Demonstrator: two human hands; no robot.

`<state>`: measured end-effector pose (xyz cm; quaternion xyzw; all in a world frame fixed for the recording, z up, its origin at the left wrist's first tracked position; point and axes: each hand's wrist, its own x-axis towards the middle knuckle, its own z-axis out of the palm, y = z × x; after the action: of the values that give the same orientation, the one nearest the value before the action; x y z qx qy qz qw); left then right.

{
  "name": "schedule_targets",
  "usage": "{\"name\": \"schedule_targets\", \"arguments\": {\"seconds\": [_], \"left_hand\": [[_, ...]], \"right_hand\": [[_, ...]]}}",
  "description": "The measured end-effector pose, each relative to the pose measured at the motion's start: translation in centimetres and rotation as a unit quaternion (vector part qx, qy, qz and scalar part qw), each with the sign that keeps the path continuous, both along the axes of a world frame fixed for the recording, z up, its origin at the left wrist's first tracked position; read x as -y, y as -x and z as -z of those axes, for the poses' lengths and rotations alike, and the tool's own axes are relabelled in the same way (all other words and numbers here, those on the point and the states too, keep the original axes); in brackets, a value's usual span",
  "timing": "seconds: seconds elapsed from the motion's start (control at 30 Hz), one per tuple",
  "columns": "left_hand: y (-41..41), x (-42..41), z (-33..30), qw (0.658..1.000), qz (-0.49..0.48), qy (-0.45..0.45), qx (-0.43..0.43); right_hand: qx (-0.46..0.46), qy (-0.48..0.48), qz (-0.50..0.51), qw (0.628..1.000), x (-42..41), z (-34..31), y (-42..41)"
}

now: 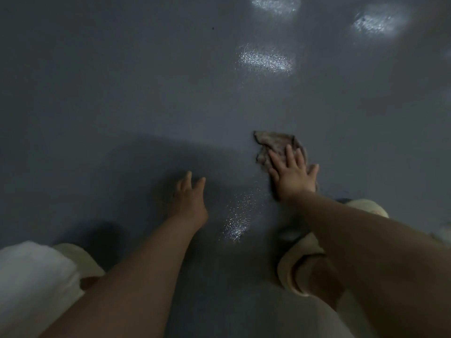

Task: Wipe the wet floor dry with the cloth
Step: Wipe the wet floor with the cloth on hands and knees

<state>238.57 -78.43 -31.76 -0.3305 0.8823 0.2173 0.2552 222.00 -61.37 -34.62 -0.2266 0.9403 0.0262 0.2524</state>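
Dull grey-brown mottled cloth [275, 145] under the right hand [292, 175], dark slate-grey floor [122, 93] speckled with white glints beside it, cream trousers [300, 252], white fabric [31, 276]

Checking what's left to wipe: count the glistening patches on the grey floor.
4: one between the hands, one mid-floor ahead, two at the top edge. More may lie outside view.

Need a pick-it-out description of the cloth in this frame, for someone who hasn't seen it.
Start from the dark grey floor that fills the view, then follow the person's right arm up from the lower right. The right hand lies flat, fingers spread, on the cloth. It is a crumpled brownish rag, the only fabric on the floor beyond the knees; the left hand has none.
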Motion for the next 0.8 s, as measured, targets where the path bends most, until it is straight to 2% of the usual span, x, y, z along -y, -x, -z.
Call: {"name": "schedule_targets", "arguments": {"seconds": [0.13,0.27,0.43,0.5,0.63,0.73,0.8], "left_hand": [[1.3,-1.3,-0.1,1.000,0.024,0.005,-0.004],[3.0,-2.2,-1.2,0.999,0.043,-0.007,-0.020],[4.6,-3.2,-2.2,0.996,0.062,-0.018,-0.054],[4.6,-3.8,-2.3,0.996,0.063,-0.029,-0.058],[4.4,-4.5,-2.7,0.996,0.069,-0.044,-0.045],[4.5,-5.1,-2.8,0.996,0.072,-0.039,-0.035],[4.7,-5.5,-2.6,0.997,0.067,-0.035,-0.028]], "right_hand": [[0.009,0.046,0.062,0.997,0.6,0.3,-1.0],[0.019,0.045,0.045,0.998,1.3,0.3,-3.3],[0.046,0.046,-0.004,0.998,1.6,-0.4,-8.7],[0.026,0.045,-0.048,0.997,1.5,-0.7,-11.9],[0.093,0.017,-0.105,0.990,1.1,0.2,-17.3],[0.086,0.028,-0.143,0.985,0.4,0.0,-17.3],[0.043,0.063,-0.172,0.982,0.0,-0.5,-15.3]]}}
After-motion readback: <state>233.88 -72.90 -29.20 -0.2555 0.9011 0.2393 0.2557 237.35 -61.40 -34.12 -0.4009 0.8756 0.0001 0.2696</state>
